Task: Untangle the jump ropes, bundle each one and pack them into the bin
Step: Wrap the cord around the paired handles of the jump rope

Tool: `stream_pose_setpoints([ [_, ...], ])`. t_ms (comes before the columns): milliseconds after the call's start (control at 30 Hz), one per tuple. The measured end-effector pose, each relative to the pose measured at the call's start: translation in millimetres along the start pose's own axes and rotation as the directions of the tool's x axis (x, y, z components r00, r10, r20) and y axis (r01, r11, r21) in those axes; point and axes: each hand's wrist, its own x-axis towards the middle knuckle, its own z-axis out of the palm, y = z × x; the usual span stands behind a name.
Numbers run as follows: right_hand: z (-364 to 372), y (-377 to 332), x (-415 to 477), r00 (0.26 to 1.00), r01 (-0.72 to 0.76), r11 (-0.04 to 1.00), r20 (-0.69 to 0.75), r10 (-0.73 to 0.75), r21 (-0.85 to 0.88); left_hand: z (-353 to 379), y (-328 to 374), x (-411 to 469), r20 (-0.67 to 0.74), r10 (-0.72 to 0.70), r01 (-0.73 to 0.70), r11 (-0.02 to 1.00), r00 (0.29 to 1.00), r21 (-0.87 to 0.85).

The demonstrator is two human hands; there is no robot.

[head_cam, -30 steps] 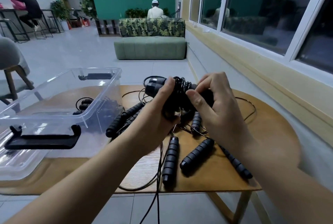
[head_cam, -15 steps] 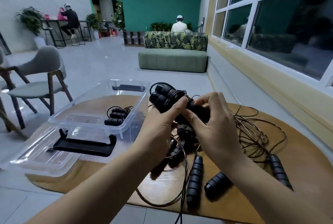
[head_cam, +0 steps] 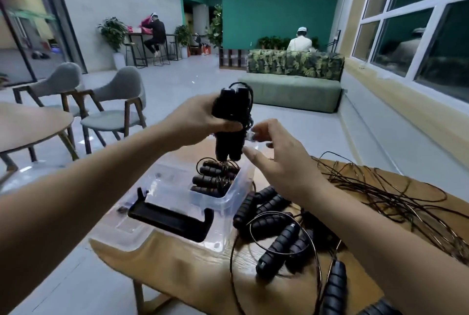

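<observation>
My left hand point(head_cam: 200, 122) grips a bundled black jump rope point(head_cam: 229, 122), its two handles upright and wrapped in cord, held above the clear plastic bin point(head_cam: 236, 187). My right hand point(head_cam: 276, 160) hovers just right of the bundle with fingers spread and holds nothing. Inside the bin lies another bundled rope point(head_cam: 215, 177). Several loose black ribbed handles point(head_cam: 276, 228) and a tangle of thin dark cord point(head_cam: 380, 195) lie on the wooden table point(head_cam: 177, 264) to the right of the bin.
The bin's clear lid with a black clip handle point(head_cam: 170, 220) lies at the table's left edge. Grey chairs point(head_cam: 114, 109) and a second round table point(head_cam: 30, 124) stand to the left. A green sofa point(head_cam: 291, 89) sits ahead, windows on the right. People sit far off.
My left hand has carried the bundle up and left over the bin. My right hand has let go of it and opened. The view has swung left.
</observation>
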Motion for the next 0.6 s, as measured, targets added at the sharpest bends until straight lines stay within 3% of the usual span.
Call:
stream_pose_setpoints([
  [100, 14.9, 12.9, 5.9, 0.997, -0.016, 0.999, 0.071, 0.019, -0.038, -8.8, -21.1, 22.3, 0.108, -0.096, 0.041, 0.902, 0.989, 0.429],
  [200, 25.5, 23.6, 3.8, 0.991, -0.033, 0.997, 0.127, 0.042, -0.074, -6.6, -29.7, 34.1, 0.314, -0.179, -0.093, 0.722, 0.932, 0.685],
  [433, 37.7, 37.2, -0.3, 0.977, -0.138, 0.99, 0.158, 0.141, -0.029, 17.6, -57.5, 29.7, 0.63, -0.354, -0.309, 0.644, 0.691, 0.7],
  [600, 39.2, 39.4, -2.4, 0.972, -0.164, 0.986, 0.167, 0.163, -0.006, 37.2, -80.7, 25.7, 0.694, -0.332, -0.406, 0.621, 0.639, 0.67],
])
